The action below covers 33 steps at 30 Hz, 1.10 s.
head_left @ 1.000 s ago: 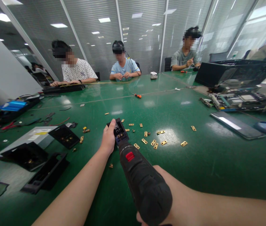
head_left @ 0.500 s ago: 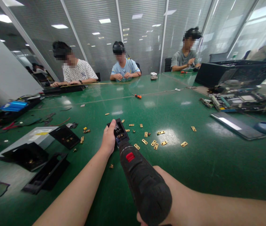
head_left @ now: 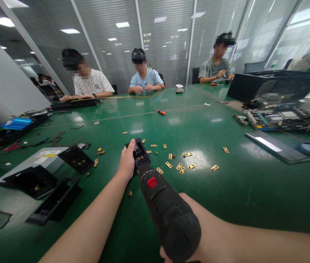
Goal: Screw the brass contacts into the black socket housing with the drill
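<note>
Two hands meet mid-frame: the left hand (head_left: 127, 160) has its fingers clamped on a black box (head_left: 142, 152), while the right hand (head_left: 200, 212), lower centre, is wrapped around a drill (head_left: 168, 210). Screw work inside the box looks like the step in hand, though the drill's own body hides its tip. Next seems to call for a steady box and straight pressure, clear of the brass plates (head_left: 179, 166) right of centre on the table (head_left: 248, 204).

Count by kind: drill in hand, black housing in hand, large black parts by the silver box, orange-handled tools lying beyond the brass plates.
Drill: 1
Black housing in the left hand: 1
Large black parts by the silver box: 3
Orange-handled tools: 2
Total: 7
</note>
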Each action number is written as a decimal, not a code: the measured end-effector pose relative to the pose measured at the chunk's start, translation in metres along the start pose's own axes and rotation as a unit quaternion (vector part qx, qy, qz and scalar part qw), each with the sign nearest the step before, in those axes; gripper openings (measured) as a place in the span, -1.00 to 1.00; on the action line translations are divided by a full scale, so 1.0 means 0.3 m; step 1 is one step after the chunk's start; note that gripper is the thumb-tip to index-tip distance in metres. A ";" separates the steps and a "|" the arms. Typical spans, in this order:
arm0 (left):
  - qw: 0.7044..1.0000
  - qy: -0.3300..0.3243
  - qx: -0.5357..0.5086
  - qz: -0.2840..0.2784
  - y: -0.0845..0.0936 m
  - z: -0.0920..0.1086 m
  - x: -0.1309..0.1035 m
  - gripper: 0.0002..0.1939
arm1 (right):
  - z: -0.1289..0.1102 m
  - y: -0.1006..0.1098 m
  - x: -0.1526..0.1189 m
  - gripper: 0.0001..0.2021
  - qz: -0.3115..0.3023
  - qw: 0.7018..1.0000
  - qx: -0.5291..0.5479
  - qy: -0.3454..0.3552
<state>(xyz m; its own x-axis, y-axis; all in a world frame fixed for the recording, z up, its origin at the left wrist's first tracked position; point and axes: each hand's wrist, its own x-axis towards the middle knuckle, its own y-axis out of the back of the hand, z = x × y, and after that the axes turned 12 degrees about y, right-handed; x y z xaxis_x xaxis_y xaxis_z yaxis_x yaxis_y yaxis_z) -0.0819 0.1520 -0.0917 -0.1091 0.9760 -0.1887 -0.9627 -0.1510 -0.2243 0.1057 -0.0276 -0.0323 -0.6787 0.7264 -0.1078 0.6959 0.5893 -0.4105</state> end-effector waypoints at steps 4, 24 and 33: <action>1.000 0.004 -0.003 -0.006 0.000 0.000 0.001 -0.46 | 0.014 0.008 -0.001 -0.35 -0.001 1.000 -0.017 0.015; 1.000 0.008 0.001 -0.008 0.000 0.000 0.002 -0.46 | -0.020 -0.011 -0.004 -0.43 0.010 1.000 -0.016 0.007; 1.000 0.004 0.000 -0.001 0.002 -0.001 0.005 -0.48 | -0.011 0.015 -0.006 -0.59 -0.031 0.990 -0.129 0.049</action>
<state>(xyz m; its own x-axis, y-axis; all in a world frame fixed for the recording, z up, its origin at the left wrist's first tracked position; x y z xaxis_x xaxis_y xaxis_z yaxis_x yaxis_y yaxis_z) -0.0825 0.1535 -0.0925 -0.1055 0.9749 -0.1958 -0.9628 -0.1494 -0.2251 0.1108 -0.0252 -0.0309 -0.7042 0.7100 0.0044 0.6996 0.6948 -0.1669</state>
